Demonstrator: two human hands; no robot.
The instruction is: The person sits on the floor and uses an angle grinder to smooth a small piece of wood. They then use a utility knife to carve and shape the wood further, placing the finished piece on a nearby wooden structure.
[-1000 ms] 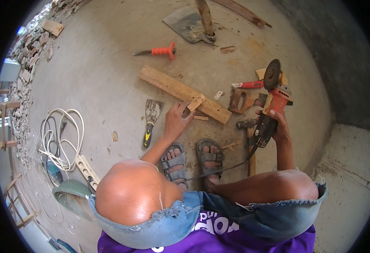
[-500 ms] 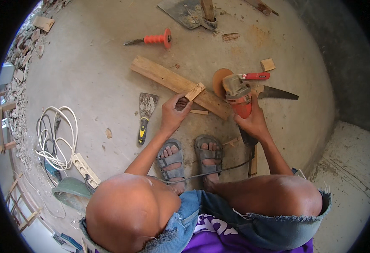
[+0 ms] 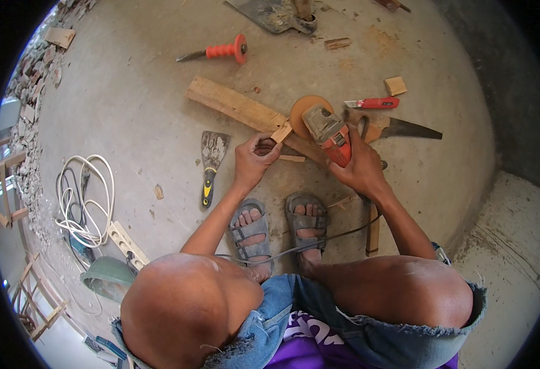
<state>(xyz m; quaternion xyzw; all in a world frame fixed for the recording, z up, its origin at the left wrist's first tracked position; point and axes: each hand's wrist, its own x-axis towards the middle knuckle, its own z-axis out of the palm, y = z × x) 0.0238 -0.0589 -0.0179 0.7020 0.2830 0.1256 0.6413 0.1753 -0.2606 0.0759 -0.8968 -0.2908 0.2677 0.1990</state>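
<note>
There were two hands, one angle grinder [image 3: 326, 132], one plank [image 3: 245, 112] at twelve o'clock, one putty knife [image 3: 211, 165], one chisel [image 3: 216, 51], and one handsaw [image 3: 399, 128] at two o'clock.

angle grinder [image 3: 330, 134]: red and grey body, tan-orange disc. plank [image 3: 245, 112]: pale raw wood. chisel [image 3: 216, 51]: orange-red grip, dark steel. scraper [image 3: 209, 166]: black and yellow handle, rusty grey blade. utility knife [image 3: 373, 103]: red. coiled cable [image 3: 85, 200]: white. floor [image 3: 128, 104]: grey concrete. sandals [image 3: 251, 230]: grey. shorts [image 3: 368, 338]: faded blue denim.
</note>
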